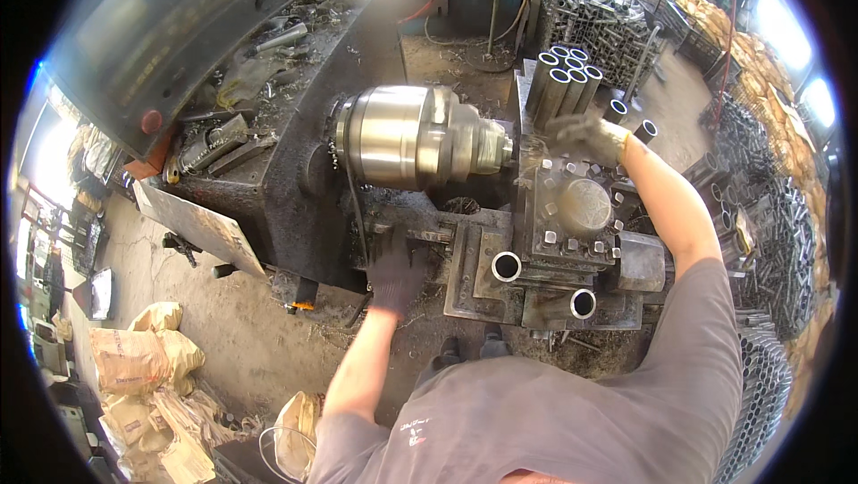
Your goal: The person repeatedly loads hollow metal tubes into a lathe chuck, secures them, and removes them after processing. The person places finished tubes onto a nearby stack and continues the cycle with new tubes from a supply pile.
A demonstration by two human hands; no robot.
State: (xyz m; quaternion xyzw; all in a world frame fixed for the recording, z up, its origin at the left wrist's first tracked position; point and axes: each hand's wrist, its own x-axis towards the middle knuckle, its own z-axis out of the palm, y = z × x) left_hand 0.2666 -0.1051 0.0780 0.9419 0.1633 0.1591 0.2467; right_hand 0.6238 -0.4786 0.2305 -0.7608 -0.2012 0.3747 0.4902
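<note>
A shiny lathe chuck [386,137] juts from the dark headstock, its jaws smeared as though spinning. Below it, my left hand [396,269] in a dark glove is at the bed beside a thin dark rod, its fingers stretched forward and nothing visible in them. My right hand [590,137], in a paler dusty glove, reaches over the far side of the square tool post [581,207]. Motion blurs its fingers, so any grip is unclear. Just beyond it stands a cluster of upright steel tubes [559,95]. Two tube ends show on the carriage: one tube [507,266] left, another tube [583,303] right.
Metal bins of tubes [594,28] stand at the back, with heaped parts [786,243] along the right. A tilted metal plate [201,225] projects left of the headstock. Paper sacks [138,363] lie at lower left. Bolts stick up on the tool post.
</note>
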